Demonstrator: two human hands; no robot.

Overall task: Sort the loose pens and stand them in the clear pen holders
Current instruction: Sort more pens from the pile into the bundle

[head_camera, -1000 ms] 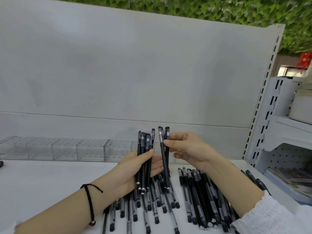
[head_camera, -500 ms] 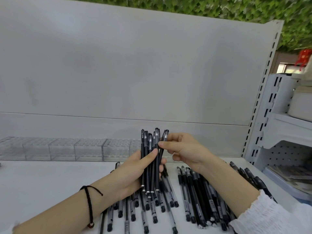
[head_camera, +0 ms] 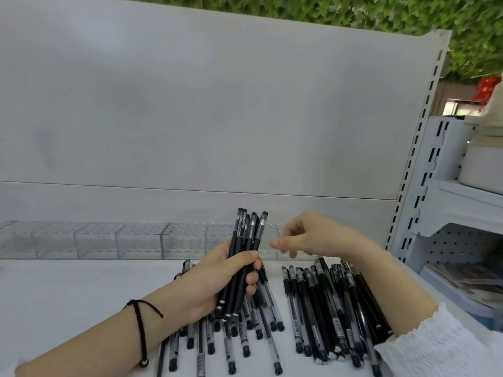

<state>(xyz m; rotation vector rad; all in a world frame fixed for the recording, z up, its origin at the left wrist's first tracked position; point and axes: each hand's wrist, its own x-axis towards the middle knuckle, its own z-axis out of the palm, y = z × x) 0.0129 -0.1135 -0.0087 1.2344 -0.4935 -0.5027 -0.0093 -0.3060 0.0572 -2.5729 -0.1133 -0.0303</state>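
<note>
My left hand (head_camera: 217,278) grips an upright bundle of black pens (head_camera: 246,240), caps pointing up, above the shelf. My right hand (head_camera: 307,236) hovers just right of the bundle, fingers loosely curled and holding nothing. Loose pens lie on the white shelf: one spread with clear barrels (head_camera: 245,330) under my left hand, another denser pile of black pens (head_camera: 329,308) under my right forearm. A row of clear pen holders (head_camera: 109,239) stands along the back wall, partly hidden behind the bundle and my hands.
The white shelf surface (head_camera: 68,295) stretches to the left. A white back panel (head_camera: 190,118) rises behind the holders. A slotted upright (head_camera: 416,148) and a side shelf unit (head_camera: 468,202) with white containers stand to the right.
My right hand has let go of the pens it pinched; they now sit in my left hand's bundle. The right hand has pulled away to the right.
</note>
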